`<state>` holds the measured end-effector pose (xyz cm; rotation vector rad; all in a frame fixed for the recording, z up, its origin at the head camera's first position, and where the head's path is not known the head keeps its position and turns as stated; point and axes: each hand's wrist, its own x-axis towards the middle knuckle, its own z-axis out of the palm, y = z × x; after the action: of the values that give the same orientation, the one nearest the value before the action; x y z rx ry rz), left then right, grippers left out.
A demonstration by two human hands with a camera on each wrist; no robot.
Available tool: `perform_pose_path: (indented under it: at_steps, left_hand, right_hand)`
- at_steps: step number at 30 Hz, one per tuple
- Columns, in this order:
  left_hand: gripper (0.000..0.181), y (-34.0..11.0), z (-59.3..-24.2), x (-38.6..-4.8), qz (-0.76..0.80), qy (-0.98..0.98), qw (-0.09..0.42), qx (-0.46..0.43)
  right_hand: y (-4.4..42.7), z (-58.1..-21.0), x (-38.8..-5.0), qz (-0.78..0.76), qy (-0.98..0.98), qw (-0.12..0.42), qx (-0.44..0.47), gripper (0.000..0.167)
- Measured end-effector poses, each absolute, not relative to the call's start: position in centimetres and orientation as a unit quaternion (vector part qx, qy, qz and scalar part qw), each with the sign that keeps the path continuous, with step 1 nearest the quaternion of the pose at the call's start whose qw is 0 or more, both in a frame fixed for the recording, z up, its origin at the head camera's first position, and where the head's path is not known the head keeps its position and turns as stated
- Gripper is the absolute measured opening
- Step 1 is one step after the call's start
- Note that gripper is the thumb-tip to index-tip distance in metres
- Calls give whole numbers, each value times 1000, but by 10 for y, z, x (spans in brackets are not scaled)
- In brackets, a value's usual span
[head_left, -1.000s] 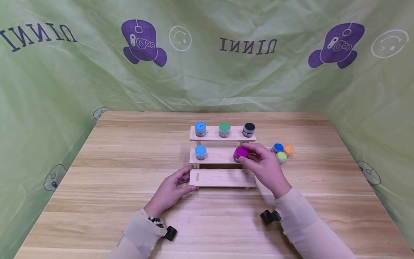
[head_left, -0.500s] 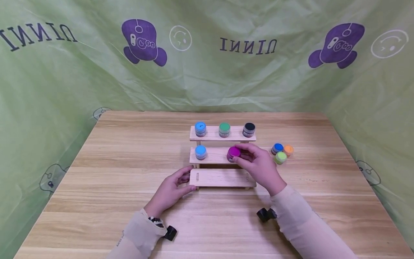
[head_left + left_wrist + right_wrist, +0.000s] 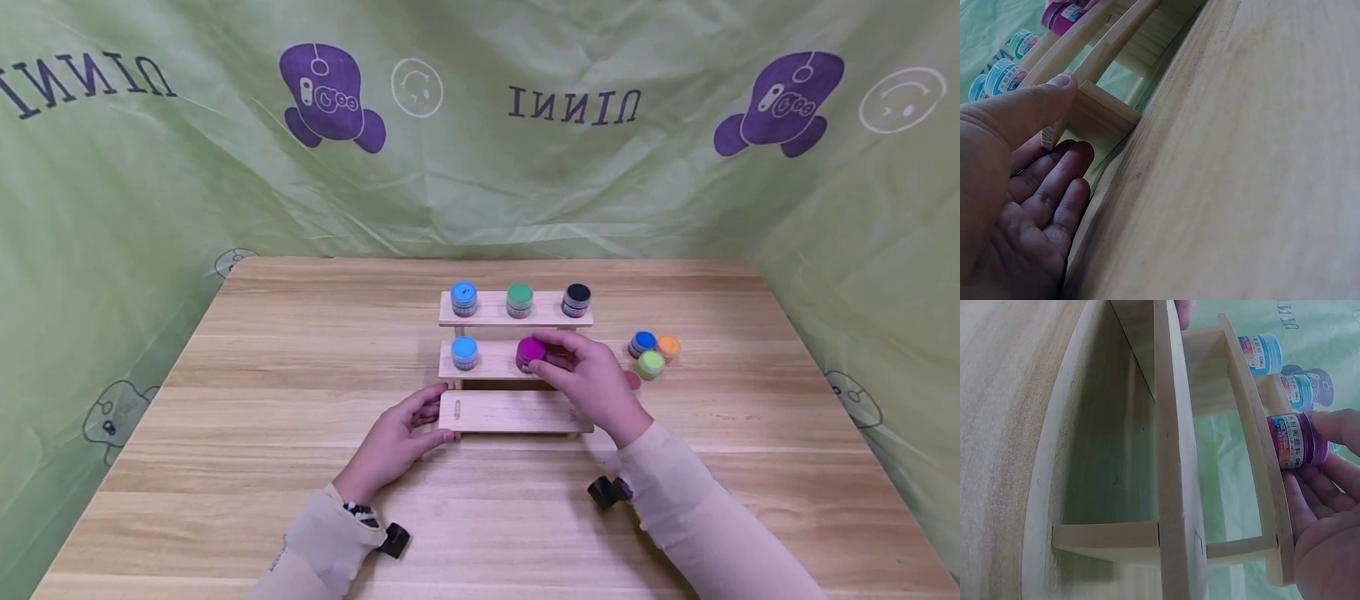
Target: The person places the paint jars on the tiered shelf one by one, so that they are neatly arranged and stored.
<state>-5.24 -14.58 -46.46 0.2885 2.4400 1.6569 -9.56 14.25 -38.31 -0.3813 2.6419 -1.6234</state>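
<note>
A three-tier wooden stand (image 3: 517,412) stands on the table. My left hand (image 3: 392,446) grips the left end of its lowest tier, thumb at the front edge; in the left wrist view the thumb (image 3: 1054,94) lies against the wood, the other fingers curled beside it. My right hand (image 3: 596,379) pinches a purple paint jar (image 3: 530,353) by its lid. The jar is upright at the middle tier, right of a light-blue jar (image 3: 465,353). In the right wrist view the purple jar (image 3: 1294,440) has its base at the shelf surface; contact is hard to tell.
On the top tier are a blue jar (image 3: 463,298), a green jar (image 3: 519,300) and a black-lidded jar (image 3: 577,300). Right of the stand lie a dark-blue jar (image 3: 642,343), an orange jar (image 3: 668,347), a lime jar (image 3: 650,364) and a partly hidden reddish lid (image 3: 633,381).
My right hand has moved left along the middle tier with the purple jar. A reddish lid has come into view behind that hand. My left hand has stayed at the stand.
</note>
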Motion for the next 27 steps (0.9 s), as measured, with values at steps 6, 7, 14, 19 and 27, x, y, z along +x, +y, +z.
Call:
perform_pose_path:
  at_steps: [6, 7, 14, 19, 27]
  left_hand:
    - [70, -145, -463, -51, 556, 822, 90, 90]
    - [70, -145, -463, -51, 556, 822, 90, 89]
    - [70, -146, -463, -51, 555, 822, 87, 92]
    - [70, -146, -464, -51, 558, 820, 86, 96]
    - [70, -145, -463, -52, 558, 820, 87, 96]
  right_hand:
    - [140, -384, -98, -524, 842, 10, -129, 40]
    - [140, -384, -98, -525, 841, 10, -130, 40]
    - [137, -384, -98, -534, 836, 14, -125, 39]
    - [135, -382, -97, -538, 834, 16, -120, 39]
    - [135, -386, -98, -548, 828, 9, -119, 40]
